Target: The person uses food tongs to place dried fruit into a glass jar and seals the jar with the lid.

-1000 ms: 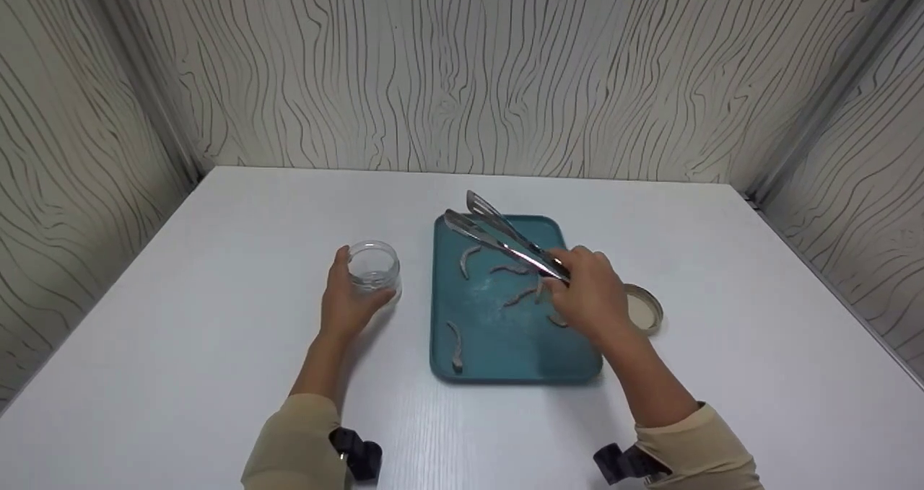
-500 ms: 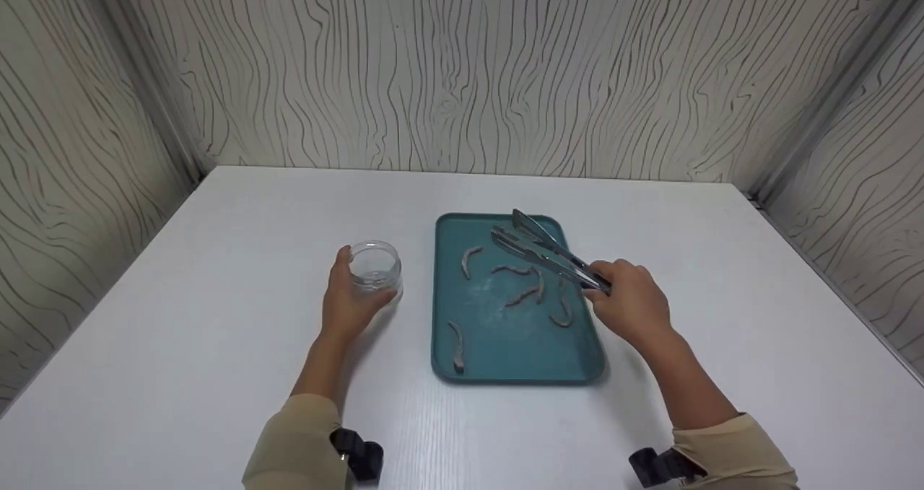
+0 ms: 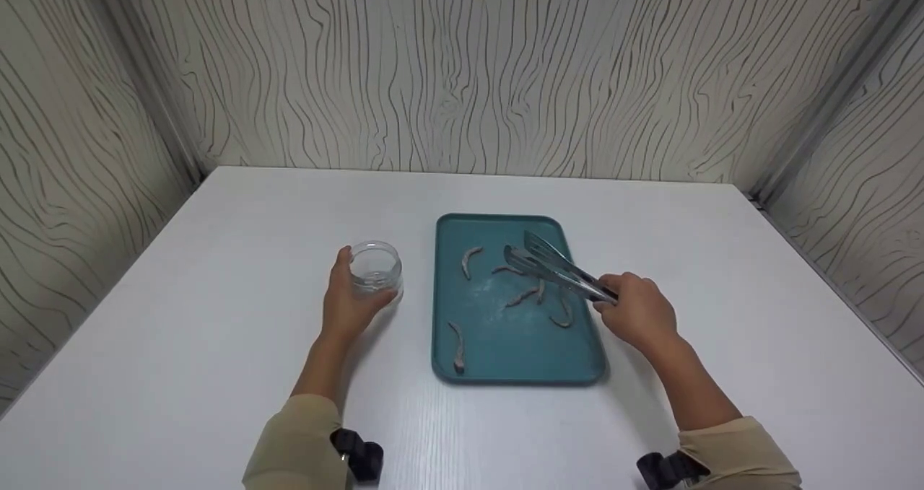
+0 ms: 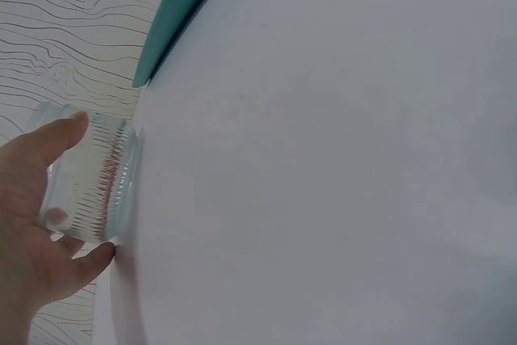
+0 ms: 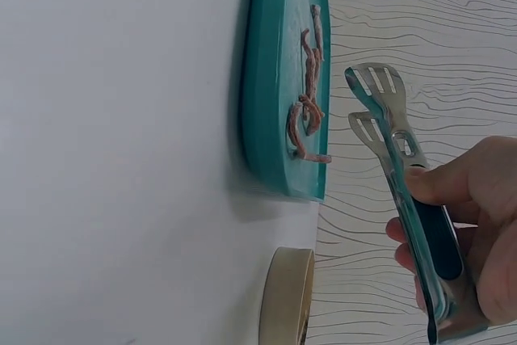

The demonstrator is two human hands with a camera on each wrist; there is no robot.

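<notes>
The upright glass jar is steadied on the white table by the left hand, with thumb and fingers curved round its side. The metal tongs are gripped by the right hand, their arms slightly parted and nothing pinched, above the teal tray where the thin strips are scattered. The tongs are apparently being lined up; next, the tips would need to be lowered round one strip and squeezed firmly.
</notes>
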